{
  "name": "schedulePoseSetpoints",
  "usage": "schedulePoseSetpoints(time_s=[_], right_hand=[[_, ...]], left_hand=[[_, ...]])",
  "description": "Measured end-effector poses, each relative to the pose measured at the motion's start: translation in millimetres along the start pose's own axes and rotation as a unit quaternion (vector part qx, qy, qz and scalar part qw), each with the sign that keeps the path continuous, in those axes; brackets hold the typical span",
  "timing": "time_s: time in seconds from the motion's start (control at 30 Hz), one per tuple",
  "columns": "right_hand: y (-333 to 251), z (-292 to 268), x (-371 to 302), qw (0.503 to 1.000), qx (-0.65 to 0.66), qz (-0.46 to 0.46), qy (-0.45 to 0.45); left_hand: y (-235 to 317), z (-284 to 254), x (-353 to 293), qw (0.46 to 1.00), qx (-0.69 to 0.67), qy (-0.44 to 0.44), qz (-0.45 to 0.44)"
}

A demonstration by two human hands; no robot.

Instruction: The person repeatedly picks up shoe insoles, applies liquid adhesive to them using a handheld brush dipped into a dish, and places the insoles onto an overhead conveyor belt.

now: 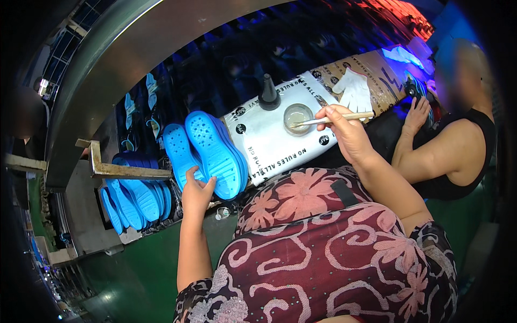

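My left hand point(197, 189) is at the near end of a blue shoe sole point(180, 148), thumb and fingers apart, the fingertips resting on it. Right beside that sole lies a stack of similar blue soles point(211, 148), close to my thumb. In my right hand point(344, 132) is a brush point(353, 117) with a pale wooden handle, pinched between thumb and fingers. Its bristle end reaches into or just over a small round glass jar point(288, 129) with pale contents. A dark bottle with a pointed nozzle point(269, 97) stands upright beyond the jar.
Printed white wrapping point(264, 148) covers the work surface under the jar. A white glove point(353, 91) lies on brown card. More blue soles point(137, 199) stand at the left by a metal bar point(126, 171). A dark conveyor runs behind; a co-worker point(452, 134) sits at right.
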State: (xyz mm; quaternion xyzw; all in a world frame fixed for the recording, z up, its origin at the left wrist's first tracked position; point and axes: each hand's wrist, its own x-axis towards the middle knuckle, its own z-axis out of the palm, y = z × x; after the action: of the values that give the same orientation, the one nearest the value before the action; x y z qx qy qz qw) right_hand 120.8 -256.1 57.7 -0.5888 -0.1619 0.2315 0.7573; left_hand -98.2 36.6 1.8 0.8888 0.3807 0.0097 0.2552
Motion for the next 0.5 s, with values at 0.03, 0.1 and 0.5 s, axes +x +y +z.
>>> schedulePoseSetpoints(time_s=[0.03,0.1,0.5], right_hand=[[-2,2,-2,1.000,-0.006,0.001,0.001],[-3,0,-5,1.000,0.003,0.005,-0.002],[0,-5,-6,0.998,-0.028,-0.009,-0.051]], left_hand=[[2,2,-1,1.000,0.002,-0.002,0.000],[9,3,-1,0.999,0.022,0.016,0.021],[-6,5,23,0.996,0.053,-0.066,0.026]])
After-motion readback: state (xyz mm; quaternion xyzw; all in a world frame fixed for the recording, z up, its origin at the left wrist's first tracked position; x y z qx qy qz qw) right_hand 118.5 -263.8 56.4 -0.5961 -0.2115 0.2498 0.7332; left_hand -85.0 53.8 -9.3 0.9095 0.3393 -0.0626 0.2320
